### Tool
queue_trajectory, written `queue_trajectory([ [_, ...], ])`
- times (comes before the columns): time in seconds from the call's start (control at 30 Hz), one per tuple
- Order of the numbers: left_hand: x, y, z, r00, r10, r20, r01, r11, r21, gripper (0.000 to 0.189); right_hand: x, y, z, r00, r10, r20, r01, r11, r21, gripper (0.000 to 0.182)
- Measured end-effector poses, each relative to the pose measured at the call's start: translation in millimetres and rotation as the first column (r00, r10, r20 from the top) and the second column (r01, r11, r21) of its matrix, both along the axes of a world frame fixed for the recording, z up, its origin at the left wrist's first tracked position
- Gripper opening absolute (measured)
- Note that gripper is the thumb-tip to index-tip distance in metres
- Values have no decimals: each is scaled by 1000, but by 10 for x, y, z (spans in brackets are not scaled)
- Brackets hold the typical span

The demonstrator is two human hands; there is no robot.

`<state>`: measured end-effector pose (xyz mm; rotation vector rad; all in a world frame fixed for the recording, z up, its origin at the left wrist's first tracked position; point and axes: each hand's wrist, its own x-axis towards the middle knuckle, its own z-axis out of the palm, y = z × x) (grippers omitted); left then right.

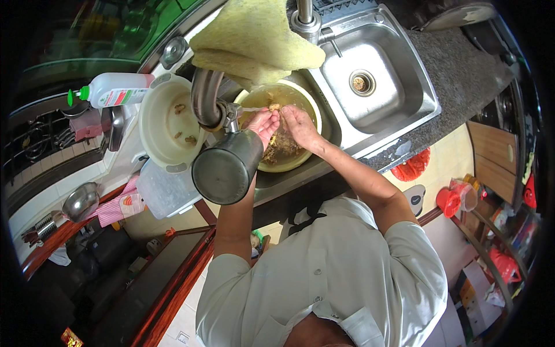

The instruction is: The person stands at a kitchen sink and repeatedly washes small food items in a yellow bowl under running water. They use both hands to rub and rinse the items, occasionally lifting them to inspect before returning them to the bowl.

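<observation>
Over a pale yellow basin [318, 126] of murky water, both hands meet at the fingertips. My left hand [263, 125], palm partly up, holds a small light-brown piece of food [274, 106]. My right hand [300, 128] pinches at the right side of the same piece, its thumb and fingers close together. Brown shredded bits [282, 149] lie in the water below the hands. A dark cylindrical tap attachment [227, 169] covers part of my left wrist and the basin's left side. A white basin [158, 126] to the left contains several brown pieces [190, 139].
A curved metal tap [206, 97] and yellow cloth [256, 39] hang above the basin. To the right is a steel sink bowl [390, 99] with bits in its drain [360, 82]. A pump bottle [119, 89] lies left, above a translucent plastic container [167, 191].
</observation>
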<state>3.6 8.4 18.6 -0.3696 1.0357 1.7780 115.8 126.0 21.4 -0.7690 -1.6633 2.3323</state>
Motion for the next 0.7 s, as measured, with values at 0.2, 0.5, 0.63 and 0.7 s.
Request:
queue_trajectory([
  [0.2, 72, 132, 240, 959, -62, -277, 29, 992, -119, 13, 15, 36, -137, 1000, 5, -13, -6, 1000, -18, 36],
  [0.5, 103, 182, 273, 886, -146, -441, 60, 977, -204, 11, 53, 13, -53, 1000, -5, 4, 5, 993, 121, 37],
  [0.63, 66, 174, 348, 891, -233, -390, 147, 960, -238, 7, 92, 25, -78, 1000, 17, -2, -17, 985, 169, 37],
  [0.7, 67, 170, 339, 879, -251, -406, 162, 957, -242, 6, 96, 13, -98, 1000, 17, -25, -13, 991, 132, 38],
])
